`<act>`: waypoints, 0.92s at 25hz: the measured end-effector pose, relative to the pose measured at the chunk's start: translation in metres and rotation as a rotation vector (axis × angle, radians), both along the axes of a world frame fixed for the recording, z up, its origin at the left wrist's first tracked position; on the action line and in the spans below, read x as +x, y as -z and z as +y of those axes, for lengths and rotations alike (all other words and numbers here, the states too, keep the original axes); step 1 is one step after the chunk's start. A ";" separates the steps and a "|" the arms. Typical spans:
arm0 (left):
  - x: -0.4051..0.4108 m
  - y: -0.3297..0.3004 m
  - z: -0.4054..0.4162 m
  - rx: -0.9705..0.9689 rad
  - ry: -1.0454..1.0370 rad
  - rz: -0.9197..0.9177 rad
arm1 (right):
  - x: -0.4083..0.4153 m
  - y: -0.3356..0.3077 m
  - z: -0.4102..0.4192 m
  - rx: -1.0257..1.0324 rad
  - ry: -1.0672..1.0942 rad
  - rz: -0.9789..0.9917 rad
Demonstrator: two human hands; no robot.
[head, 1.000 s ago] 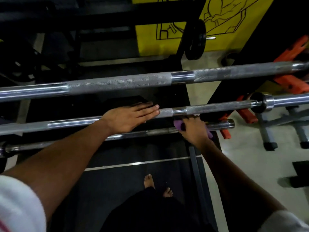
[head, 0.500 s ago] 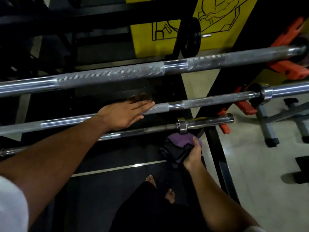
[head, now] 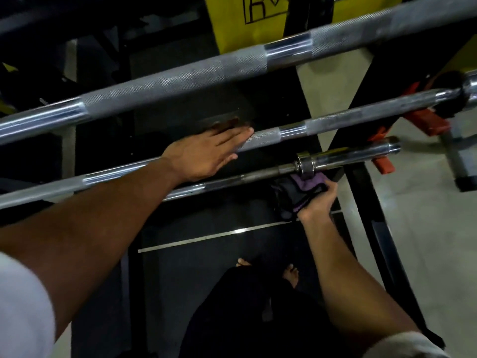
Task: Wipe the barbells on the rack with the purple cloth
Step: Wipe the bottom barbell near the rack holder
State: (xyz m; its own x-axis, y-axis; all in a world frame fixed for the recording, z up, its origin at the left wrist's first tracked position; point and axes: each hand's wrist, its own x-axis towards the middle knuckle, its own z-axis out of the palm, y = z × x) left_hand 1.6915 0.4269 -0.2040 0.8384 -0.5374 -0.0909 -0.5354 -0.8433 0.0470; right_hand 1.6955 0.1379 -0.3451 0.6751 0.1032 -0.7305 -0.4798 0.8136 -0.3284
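Three steel barbells lie across a black rack, slanting up to the right: the top barbell (head: 180,78), the middle barbell (head: 335,120) and the lowest barbell (head: 348,156) with its collar and sleeve end. My left hand (head: 206,153) rests flat with straight fingers on the middle barbell. My right hand (head: 317,200) grips the bunched purple cloth (head: 302,187) just below the collar of the lowest barbell, the cloth touching or nearly touching the bar's underside.
A black rack upright (head: 371,202) slants down at the right of my right hand. Orange-red gym equipment (head: 426,122) and grey bench legs stand on the pale floor at right. A yellow wall panel (head: 232,24) is behind. My bare feet (head: 289,275) stand on a dark mat below.
My right hand dropped with the cloth from the middle barbell to below the lowest one, then rose up under its collar. My left hand stayed on the middle barbell. The view tilted.
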 end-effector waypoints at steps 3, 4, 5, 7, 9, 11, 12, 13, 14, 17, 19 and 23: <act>-0.001 0.000 -0.002 -0.005 -0.008 0.006 | -0.038 -0.014 -0.018 -0.199 -0.032 0.132; -0.001 -0.001 -0.002 -0.002 -0.011 0.004 | -0.049 -0.017 -0.025 -0.232 -0.048 0.148; -0.001 -0.003 -0.002 0.000 -0.018 0.006 | -0.057 -0.021 -0.031 -0.256 -0.083 0.116; -0.005 -0.008 -0.004 -0.004 -0.028 -0.003 | -0.062 -0.034 -0.032 -0.397 -0.221 0.033; -0.005 -0.011 -0.005 -0.033 -0.024 0.012 | -0.062 -0.049 -0.026 -0.578 -0.334 -0.098; -0.004 -0.014 -0.003 -0.066 -0.016 0.057 | -0.061 -0.057 -0.017 -0.710 -0.361 -0.204; -0.004 -0.014 0.000 -0.090 -0.004 0.076 | -0.061 -0.065 -0.009 -0.770 -0.364 -0.210; -0.004 -0.015 0.001 -0.122 0.013 0.092 | -0.061 -0.073 -0.003 -0.809 -0.362 -0.198; -0.003 -0.015 0.001 -0.156 0.024 0.103 | -0.061 -0.079 0.003 -0.838 -0.351 -0.189; -0.008 -0.018 0.004 -0.275 -0.055 0.108 | -0.079 -0.096 0.015 -0.882 -0.283 -0.175; -0.006 -0.016 0.007 -0.336 -0.093 0.137 | -0.094 -0.106 0.010 -0.949 -0.283 -0.233; -0.004 -0.017 0.017 -0.374 -0.096 0.266 | -0.117 -0.118 0.001 -1.115 -0.395 -0.377</act>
State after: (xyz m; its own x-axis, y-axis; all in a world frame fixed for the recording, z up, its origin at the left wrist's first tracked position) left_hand 1.6873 0.4437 -0.1869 0.8597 -0.4955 -0.1237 -0.3843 -0.7871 0.4824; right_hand 1.5784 0.1389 -0.2275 0.9258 -0.2054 -0.3173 -0.3540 -0.1772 -0.9183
